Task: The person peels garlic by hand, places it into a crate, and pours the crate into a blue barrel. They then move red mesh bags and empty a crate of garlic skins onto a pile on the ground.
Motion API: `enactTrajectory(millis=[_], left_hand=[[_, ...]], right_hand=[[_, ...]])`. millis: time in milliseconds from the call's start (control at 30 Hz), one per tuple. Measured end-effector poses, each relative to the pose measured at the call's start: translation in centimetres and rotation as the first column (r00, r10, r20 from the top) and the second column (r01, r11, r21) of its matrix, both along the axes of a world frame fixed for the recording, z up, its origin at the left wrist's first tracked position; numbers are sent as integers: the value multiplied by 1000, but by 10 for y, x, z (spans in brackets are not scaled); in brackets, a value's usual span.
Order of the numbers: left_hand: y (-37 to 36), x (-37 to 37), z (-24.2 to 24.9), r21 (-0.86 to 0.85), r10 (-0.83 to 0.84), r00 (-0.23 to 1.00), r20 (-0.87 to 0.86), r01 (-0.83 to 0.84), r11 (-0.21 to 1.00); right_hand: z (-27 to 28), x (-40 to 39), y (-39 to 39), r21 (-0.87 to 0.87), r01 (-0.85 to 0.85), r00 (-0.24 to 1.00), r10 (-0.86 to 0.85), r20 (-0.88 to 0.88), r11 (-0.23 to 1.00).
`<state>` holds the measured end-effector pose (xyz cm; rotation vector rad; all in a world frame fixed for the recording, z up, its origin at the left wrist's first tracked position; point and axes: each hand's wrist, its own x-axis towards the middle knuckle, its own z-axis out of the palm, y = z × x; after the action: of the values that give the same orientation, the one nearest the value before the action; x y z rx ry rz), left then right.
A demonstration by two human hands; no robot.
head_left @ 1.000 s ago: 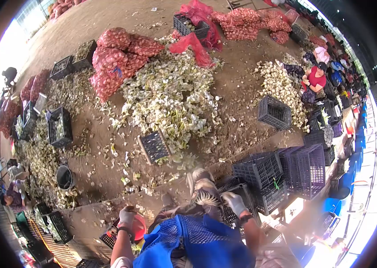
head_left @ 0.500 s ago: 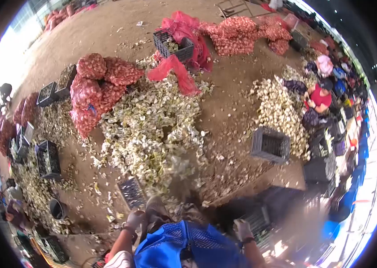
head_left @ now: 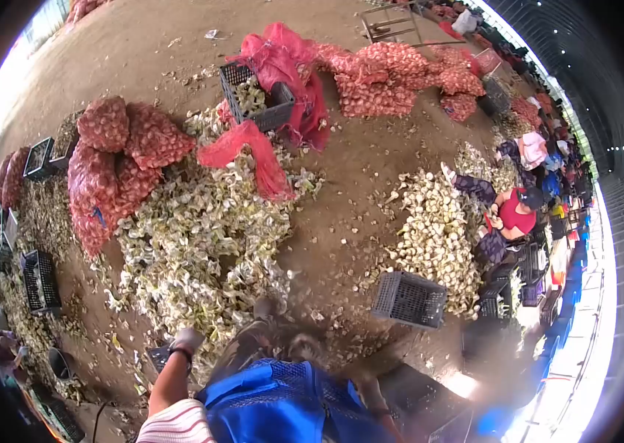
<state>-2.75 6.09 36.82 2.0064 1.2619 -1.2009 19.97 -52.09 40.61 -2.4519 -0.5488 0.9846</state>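
My left hand [head_left: 189, 338], in a pale glove, hangs beside my left leg at the near edge of a pile of pale leafy scraps [head_left: 201, 258]. Just left of it, part of a dark crate [head_left: 158, 358] shows on the ground. Its fingers are too small and blurred to make out. My right hand [head_left: 362, 382] is low by my right hip, next to a dark blurred box [head_left: 415, 399], and its fingers are smeared. I wear a blue apron [head_left: 275, 399], and one shoe [head_left: 264, 308] is at the scraps.
Pink mesh sacks of bulbs [head_left: 116, 162] stand left; more sacks [head_left: 382, 77] lie behind. A crate [head_left: 268, 111] with red netting [head_left: 253, 155] is at the back. Right, a seated person [head_left: 515, 214] is beside garlic-like bulbs [head_left: 437, 236] and a grey crate [head_left: 409, 299].
The scraps, sacks and crates have shifted left and partly downward in view. My left hand is now farther left and slightly higher; my right hand has moved left and become blurred.
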Motion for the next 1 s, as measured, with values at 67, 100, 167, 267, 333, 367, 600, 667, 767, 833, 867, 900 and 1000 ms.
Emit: enactTrajectory(millis=[67, 100, 167, 267, 333, 367, 600, 667, 767, 833, 867, 900, 1000], left_hand=[[14, 102, 48, -67, 153, 846, 510, -138, 988], [19, 170, 83, -60, 159, 838, 521, -150, 987], [32, 263, 71, -64, 136, 770, 623, -123, 990], [49, 381, 98, -200, 263, 631, 729, -170, 965], [57, 433, 95, -291, 376, 555, 742, -238, 927], [64, 449, 72, -175, 270, 565, 780, -218, 960], [79, 451, 37, -67, 337, 833, 439, -344, 937], [99, 466, 36, -57, 371, 794, 481, -394, 918], [125, 458, 33, 40, 529, 764, 369, -582, 812], [163, 487, 24, 258, 509, 820, 260, -567, 782], [186, 506, 11, 309, 464, 847, 259, -528, 791], [207, 538, 17, 314, 488, 808, 330, -581, 751], [289, 607, -5, 386, 476, 759, 444, -642, 662]], right_hand=[[39, 8, -3, -123, -234, 970, 241, 41, 964], [55, 19, -3, -259, -437, 879, 470, 80, 861], [-4, 16, -64, -365, -281, 957, 231, -174, 888], [17, 93, -42, -409, -149, 965, 43, -258, 900], [11, 165, -17, -397, -108, 967, 4, -253, 911], [4, 213, -3, -372, -89, 972, 0, -233, 924], [24, 570, 232, -53, 242, 965, -246, -88, 969], [68, 651, 341, 24, 476, 853, -454, -258, 879], [20, 743, 431, 229, 411, 906, -367, -210, 883], [43, 769, 504, 259, 383, 894, -286, -343, 887], [48, 780, 546, 247, 384, 894, -291, -340, 890], [45, 785, 578, 207, 375, 892, -291, -346, 904], [5, 796, 660, 116, 127, 946, -85, -314, 985]])
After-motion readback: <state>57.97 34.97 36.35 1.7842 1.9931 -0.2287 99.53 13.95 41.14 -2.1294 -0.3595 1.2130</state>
